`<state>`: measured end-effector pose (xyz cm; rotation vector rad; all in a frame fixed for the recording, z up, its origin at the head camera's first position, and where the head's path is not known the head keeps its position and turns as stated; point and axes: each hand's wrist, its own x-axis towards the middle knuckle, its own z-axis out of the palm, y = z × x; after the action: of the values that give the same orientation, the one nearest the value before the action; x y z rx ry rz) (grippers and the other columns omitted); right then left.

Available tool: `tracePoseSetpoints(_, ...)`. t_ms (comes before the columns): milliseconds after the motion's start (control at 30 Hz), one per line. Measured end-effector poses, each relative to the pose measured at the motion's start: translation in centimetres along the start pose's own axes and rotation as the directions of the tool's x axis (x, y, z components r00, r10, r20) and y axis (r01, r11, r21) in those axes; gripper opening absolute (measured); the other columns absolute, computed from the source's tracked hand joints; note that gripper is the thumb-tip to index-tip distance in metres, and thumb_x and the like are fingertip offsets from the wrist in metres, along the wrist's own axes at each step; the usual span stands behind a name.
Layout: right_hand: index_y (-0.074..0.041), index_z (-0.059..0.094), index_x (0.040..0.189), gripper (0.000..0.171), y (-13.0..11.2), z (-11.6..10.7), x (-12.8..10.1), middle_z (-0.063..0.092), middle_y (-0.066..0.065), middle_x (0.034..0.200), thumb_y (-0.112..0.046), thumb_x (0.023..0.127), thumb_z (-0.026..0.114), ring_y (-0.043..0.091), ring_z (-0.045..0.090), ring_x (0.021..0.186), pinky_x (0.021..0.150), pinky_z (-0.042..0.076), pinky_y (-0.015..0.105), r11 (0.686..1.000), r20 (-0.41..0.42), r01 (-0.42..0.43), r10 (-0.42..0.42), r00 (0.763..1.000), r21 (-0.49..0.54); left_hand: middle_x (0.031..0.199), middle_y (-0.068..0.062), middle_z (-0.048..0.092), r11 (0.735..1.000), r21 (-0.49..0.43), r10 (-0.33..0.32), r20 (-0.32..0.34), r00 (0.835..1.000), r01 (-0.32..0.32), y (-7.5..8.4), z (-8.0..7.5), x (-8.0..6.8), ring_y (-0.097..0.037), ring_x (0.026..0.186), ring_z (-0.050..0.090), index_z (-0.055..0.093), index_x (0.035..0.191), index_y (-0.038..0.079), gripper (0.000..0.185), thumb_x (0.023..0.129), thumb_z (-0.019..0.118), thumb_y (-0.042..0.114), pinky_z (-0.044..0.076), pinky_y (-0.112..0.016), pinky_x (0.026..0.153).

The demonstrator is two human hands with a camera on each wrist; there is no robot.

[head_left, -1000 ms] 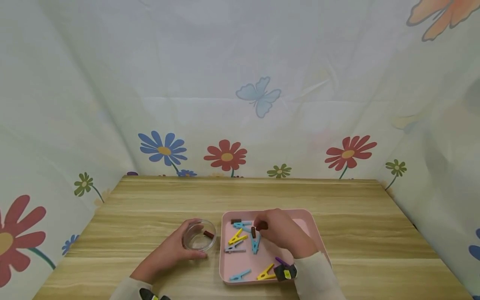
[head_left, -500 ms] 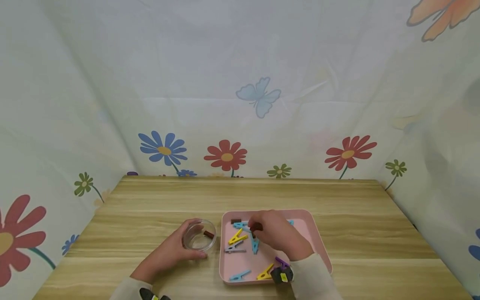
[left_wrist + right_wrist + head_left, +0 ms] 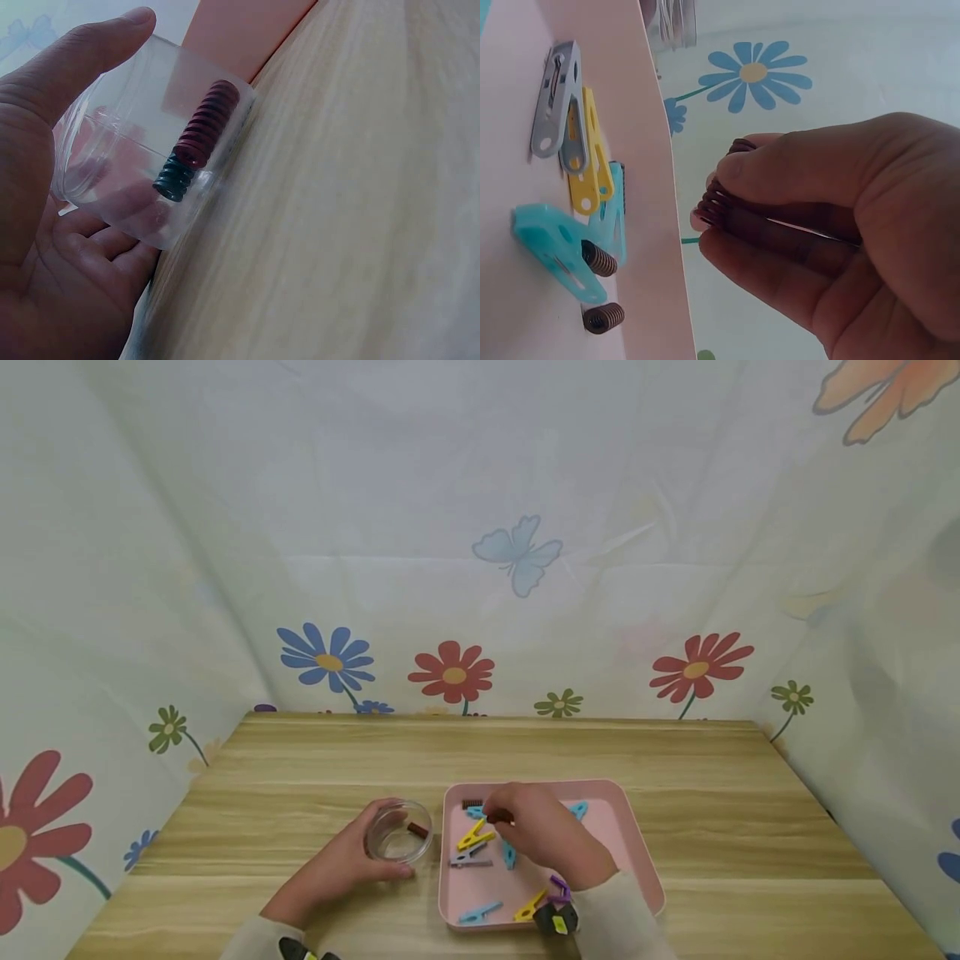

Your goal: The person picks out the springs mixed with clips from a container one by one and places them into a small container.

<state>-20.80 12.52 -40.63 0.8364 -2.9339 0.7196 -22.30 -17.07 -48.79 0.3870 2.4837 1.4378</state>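
Note:
My left hand (image 3: 387, 845) grips a small clear cup (image 3: 397, 829) standing on the wooden table left of the pink tray (image 3: 622, 843). In the left wrist view the cup (image 3: 112, 150) holds a red spring (image 3: 208, 124) and a dark green spring (image 3: 175, 180). My right hand (image 3: 504, 817) hovers over the tray's far left part and pinches a dark red spring (image 3: 498, 816) between thumb and fingers. The right wrist view shows that spring (image 3: 721, 196) at my fingertips (image 3: 742, 169), above the tray's edge.
Several clothes pegs lie in the tray: yellow (image 3: 474, 835), grey (image 3: 470, 859), blue (image 3: 480, 911), purple (image 3: 558, 884). Two brown springs (image 3: 600, 259) lie beside a blue peg (image 3: 551, 240). Flowered cloth walls stand close around the table (image 3: 487, 752).
My right hand has moved left across the tray with the dark red spring, towards the cup. The left hand and cup have stayed put.

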Motion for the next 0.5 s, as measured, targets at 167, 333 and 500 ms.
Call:
tracePoseSetpoints(167, -0.013, 0.072, 0.102, 0.012, -0.5, 0.4, 0.2, 0.070, -0.006, 0.099, -0.012, 0.092, 0.065, 0.003, 0.061, 0.085, 0.076, 0.053, 0.023, 0.999, -0.018, 0.025, -0.026, 1.000, -0.020, 0.143, -0.005, 0.051, 1.000, -0.004, -0.006, 0.004, 1.000, 0.006, -0.1, 0.0, -0.1, -0.026, 0.136, 0.045, 0.036, 0.140, 0.031, 0.089, 0.068, 0.088, 0.038, 0.034, -0.050, 0.110)
tracePoseSetpoints(333, -0.012, 0.072, 0.103, 0.012, -0.9, 0.8, 0.3, 0.071, -0.004, 0.103, -0.013, 0.093, 0.065, 0.002, 0.061, 0.087, 0.078, 0.053, 0.022, 0.997, -0.050, 0.069, -0.070, 0.996, -0.020, 0.143, -0.007, 0.050, 1.000, 0.002, 0.010, 0.012, 1.000, -0.010, -0.1, 0.0, 0.0, -0.027, 0.137, 0.045, 0.035, 0.140, 0.030, 0.089, 0.068, 0.087, 0.038, 0.036, -0.049, 0.109)
tracePoseSetpoints(500, -0.012, 0.072, 0.105, 0.014, -1.2, 1.0, 0.5, 0.071, -0.005, 0.107, -0.014, 0.093, 0.064, 0.001, 0.063, 0.090, 0.079, 0.053, 0.020, 0.994, -0.075, 0.110, -0.112, 0.991, -0.026, 0.144, -0.007, 0.050, 1.000, 0.010, 0.021, 0.015, 1.000, -0.021, 0.0, -0.1, 0.0, -0.028, 0.137, 0.045, 0.035, 0.140, 0.029, 0.089, 0.069, 0.087, 0.039, 0.035, -0.052, 0.109)
